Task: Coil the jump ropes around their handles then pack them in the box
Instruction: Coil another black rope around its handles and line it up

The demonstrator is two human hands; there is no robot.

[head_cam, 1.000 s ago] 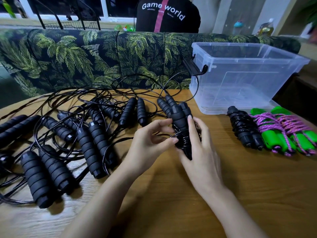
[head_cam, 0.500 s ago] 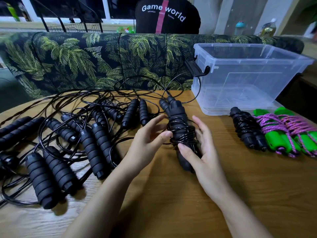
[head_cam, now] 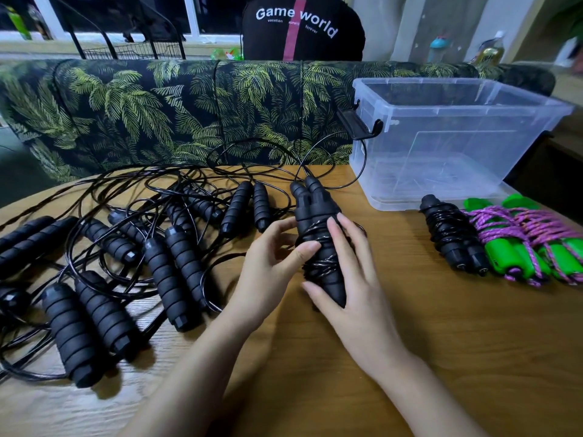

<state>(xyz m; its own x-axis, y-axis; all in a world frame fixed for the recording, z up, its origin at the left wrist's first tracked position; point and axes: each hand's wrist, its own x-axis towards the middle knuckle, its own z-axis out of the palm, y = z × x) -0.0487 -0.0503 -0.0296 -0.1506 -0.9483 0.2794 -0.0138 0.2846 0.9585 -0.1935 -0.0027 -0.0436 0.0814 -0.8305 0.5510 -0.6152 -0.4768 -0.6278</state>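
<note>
Jump rope (head_cam: 321, 267) in right hand (head_cam: 358, 290)

Green-handled ropes (head_cam: 504, 251) run off the right edge.

A wood-grain table (head_cam: 441, 357) stands in front of a dark sofa back (head_cam: 151, 115) upholstered in green palm-leaf fabric, with a person in a black "Game world" shirt (head_cam: 303, 33), a black wire rack (head_cam: 132, 52), a white-framed window (head_cam: 192, 17) and a pale grey wall (head_cam: 410, 26) behind it.

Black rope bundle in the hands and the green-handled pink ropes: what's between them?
Another black jump rope coiled round its handles, on the wooden table; head view.
</note>
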